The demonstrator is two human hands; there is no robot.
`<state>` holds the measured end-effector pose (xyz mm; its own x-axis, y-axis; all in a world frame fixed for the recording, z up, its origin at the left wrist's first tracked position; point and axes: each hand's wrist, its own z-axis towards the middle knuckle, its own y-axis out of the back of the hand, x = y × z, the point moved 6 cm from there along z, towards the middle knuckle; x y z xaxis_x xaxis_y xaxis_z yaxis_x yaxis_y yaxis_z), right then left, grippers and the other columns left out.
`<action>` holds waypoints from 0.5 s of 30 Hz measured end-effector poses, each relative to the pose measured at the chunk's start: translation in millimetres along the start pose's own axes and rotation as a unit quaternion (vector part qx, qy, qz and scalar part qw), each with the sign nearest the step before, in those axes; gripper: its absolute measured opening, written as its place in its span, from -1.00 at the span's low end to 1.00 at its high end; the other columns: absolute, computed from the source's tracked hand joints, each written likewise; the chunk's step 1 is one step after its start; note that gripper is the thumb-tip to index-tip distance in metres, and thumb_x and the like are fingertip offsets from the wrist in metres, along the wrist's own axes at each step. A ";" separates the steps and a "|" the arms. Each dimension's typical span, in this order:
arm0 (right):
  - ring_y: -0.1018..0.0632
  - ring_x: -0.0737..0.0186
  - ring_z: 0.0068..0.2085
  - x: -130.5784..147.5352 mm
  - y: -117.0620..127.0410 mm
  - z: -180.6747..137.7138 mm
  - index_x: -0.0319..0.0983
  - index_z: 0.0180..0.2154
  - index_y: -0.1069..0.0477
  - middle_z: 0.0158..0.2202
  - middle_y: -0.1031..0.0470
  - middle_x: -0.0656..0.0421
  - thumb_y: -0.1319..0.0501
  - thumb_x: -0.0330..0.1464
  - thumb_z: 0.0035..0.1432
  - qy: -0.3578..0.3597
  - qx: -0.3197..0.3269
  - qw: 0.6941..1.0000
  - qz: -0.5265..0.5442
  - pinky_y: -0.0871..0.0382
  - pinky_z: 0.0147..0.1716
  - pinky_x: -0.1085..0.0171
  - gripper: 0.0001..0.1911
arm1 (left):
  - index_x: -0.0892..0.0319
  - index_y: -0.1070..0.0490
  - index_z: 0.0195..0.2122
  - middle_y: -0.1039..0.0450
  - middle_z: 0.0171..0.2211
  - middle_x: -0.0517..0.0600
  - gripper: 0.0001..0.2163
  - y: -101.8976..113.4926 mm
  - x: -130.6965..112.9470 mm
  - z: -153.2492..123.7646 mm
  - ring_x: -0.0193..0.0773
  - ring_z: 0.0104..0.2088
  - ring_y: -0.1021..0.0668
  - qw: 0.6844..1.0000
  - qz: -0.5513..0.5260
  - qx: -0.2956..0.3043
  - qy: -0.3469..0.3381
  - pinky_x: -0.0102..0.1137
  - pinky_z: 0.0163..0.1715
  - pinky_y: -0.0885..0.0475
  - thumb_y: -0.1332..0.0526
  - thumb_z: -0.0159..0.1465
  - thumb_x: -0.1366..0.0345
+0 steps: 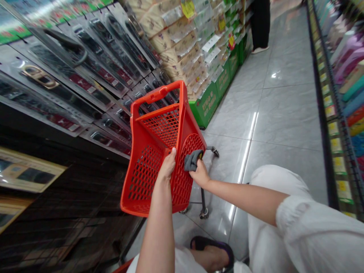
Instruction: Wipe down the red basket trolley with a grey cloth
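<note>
A red plastic shopping cart basket (142,159) stands tilted in view, with perforated sides and a dark wheeled frame below. My left hand (168,165) grips the basket's near upper rim, thumb up, its other fingers hidden inside. In my right hand (200,173) is a bunched dark grey cloth (192,160), pressed against the outer right side of the basket. A bit of yellow shows at the cloth's edge. No goods can be seen in the basket.
Packaged belts (91,57) hang along the left. Stacked tissue packs (182,49) stand on green boxes (209,104) behind the cart. Colourful bottles (351,53) line the right shelf. A person in black trousers (260,22) stands farther along the tiled aisle (284,113).
</note>
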<state>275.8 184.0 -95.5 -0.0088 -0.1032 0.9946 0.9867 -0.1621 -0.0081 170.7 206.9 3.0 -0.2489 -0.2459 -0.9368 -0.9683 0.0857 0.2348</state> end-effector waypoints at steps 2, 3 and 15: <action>-0.50 0.12 -0.11 -22.6 0.4 -12.9 -0.20 -0.21 -0.33 -0.21 -0.49 0.14 -0.16 -0.52 -0.23 -0.093 -0.013 0.995 -0.016 -0.39 -0.07 0.17 -0.58 | 0.32 -0.53 -0.07 -0.61 -0.16 0.17 -0.36 -0.1 2.0 -0.1 -0.03 0.04 -0.54 1.000 -0.012 0.006 0.010 -0.18 0.17 -0.31 -0.14 0.16 -0.21; -0.51 0.13 -0.14 -29.8 -1.0 -20.8 -0.20 -0.23 -0.33 -0.23 -0.50 0.15 -0.16 -0.52 -0.24 -0.131 -0.018 0.991 -0.012 -0.40 -0.10 0.18 -0.60 | 0.32 -0.52 -0.05 -0.61 -0.17 0.17 -0.37 -0.2 2.9 -0.5 -0.03 0.03 -0.55 1.000 -0.016 0.009 0.017 -0.18 0.16 -0.32 -0.13 0.18 -0.19; -0.53 0.20 -0.23 18.8 -4.1 22.8 -0.20 -0.14 -0.29 -0.23 -0.52 0.17 -0.06 -0.43 -0.07 -0.090 -0.056 0.988 0.114 -0.44 -0.22 0.27 -0.64 | 0.28 -0.54 -0.07 -0.62 -0.20 0.12 -0.28 5.6 -0.7 -0.1 -0.08 0.04 -0.55 0.997 0.071 -0.005 -0.014 -0.29 0.11 -0.36 0.14 0.26 -0.25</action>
<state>275.3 205.1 -74.4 0.2497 0.0253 0.9680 0.9355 -0.2644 -0.2344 165.5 207.5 5.0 -0.3830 -0.2039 -0.9010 -0.9235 0.1082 0.3681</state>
